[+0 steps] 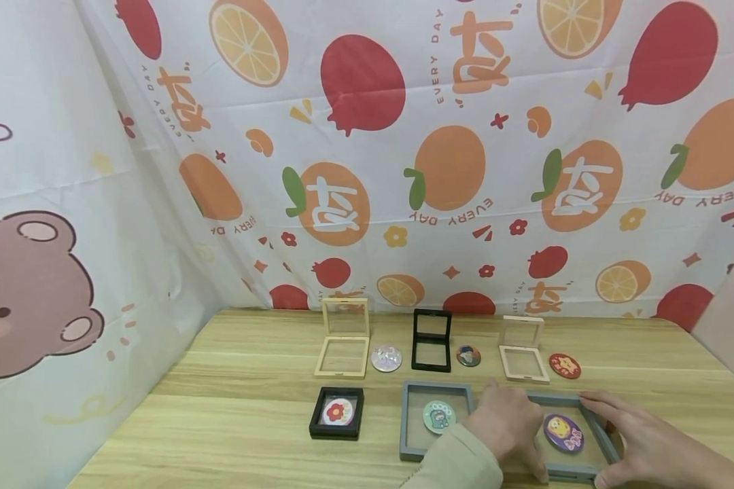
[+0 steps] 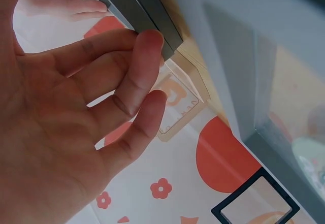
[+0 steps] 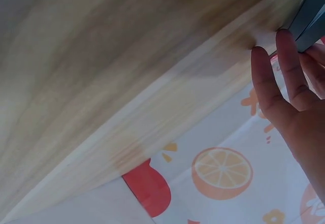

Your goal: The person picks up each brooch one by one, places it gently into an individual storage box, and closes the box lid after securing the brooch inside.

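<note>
In the head view, a shut grey display frame (image 1: 553,396) lies flat at the front right, with a purple oval badge (image 1: 564,433) inside it. My left hand (image 1: 508,424) grips its left side, the thumb at the front edge. On the opposite side my right hand (image 1: 645,441) holds the frame between thumb at the front corner and fingers at the back corner. The left wrist view has my curled left fingers (image 2: 147,56) against the grey edge. Immediately left lies another grey frame (image 1: 406,421) holding a green badge (image 1: 439,415), partly covered by my left sleeve.
Farther left sits a black frame (image 1: 315,415) with a flower badge (image 1: 338,411). Along the back stand opened frames: yellowish (image 1: 321,360), black (image 1: 431,369) and pale beige (image 1: 526,378). Beside them lie silvery (image 1: 386,358), dark (image 1: 468,356) and red (image 1: 565,365) badges. A fruit-print cloth (image 1: 391,265) hangs behind.
</note>
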Available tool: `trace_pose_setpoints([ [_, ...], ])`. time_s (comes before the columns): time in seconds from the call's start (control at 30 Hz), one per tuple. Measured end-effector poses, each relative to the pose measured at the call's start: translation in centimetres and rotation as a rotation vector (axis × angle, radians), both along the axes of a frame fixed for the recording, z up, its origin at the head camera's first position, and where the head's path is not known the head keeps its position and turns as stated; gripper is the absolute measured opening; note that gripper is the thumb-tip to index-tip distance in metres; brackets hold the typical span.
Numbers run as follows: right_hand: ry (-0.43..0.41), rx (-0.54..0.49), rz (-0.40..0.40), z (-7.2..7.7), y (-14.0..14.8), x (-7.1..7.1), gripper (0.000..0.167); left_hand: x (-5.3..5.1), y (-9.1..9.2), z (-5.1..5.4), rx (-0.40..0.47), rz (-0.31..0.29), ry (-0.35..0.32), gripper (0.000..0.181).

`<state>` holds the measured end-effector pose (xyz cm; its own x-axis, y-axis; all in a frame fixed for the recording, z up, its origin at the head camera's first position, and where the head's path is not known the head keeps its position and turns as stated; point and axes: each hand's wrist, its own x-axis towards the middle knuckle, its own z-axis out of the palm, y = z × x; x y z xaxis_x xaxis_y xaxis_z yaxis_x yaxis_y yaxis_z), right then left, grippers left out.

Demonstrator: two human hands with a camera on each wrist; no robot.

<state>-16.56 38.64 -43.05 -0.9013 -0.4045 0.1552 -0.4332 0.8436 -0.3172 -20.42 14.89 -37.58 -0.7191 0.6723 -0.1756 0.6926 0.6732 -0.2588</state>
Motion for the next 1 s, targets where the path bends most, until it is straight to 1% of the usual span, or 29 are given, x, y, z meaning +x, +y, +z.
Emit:
trace_pose_setpoints([
  [0.2,-0.028,-0.018,0.002,0.11,-0.08,-0.07,0.095,-0.03,0.01,0.00,-0.004,0.005,-0.002,0.050],
  [0.33,-0.014,-0.015,0.006,0.05,-0.05,-0.16,0.096,0.02,0.01,0.01,-0.003,0.007,-0.005,0.050],
  [0.5,0.007,0.012,0.003,0.03,0.03,-0.21,0.098,0.06,-0.04,0.03,0.000,0.000,-0.002,0.050],
  [0.77,-0.017,0.020,-0.007,0.22,0.01,-0.26,0.098,0.08,-0.09,0.01,0.015,-0.004,0.004,0.050],
  [0.93,-0.012,0.015,0.004,0.18,0.02,-0.23,0.096,0.10,-0.08,-0.14,0.016,-0.001,0.002,0.050],
  [1.0,0.006,0.020,0.007,0.04,0.01,-0.15,0.095,0.17,-0.12,-0.24,0.016,0.000,-0.003,0.050],
])
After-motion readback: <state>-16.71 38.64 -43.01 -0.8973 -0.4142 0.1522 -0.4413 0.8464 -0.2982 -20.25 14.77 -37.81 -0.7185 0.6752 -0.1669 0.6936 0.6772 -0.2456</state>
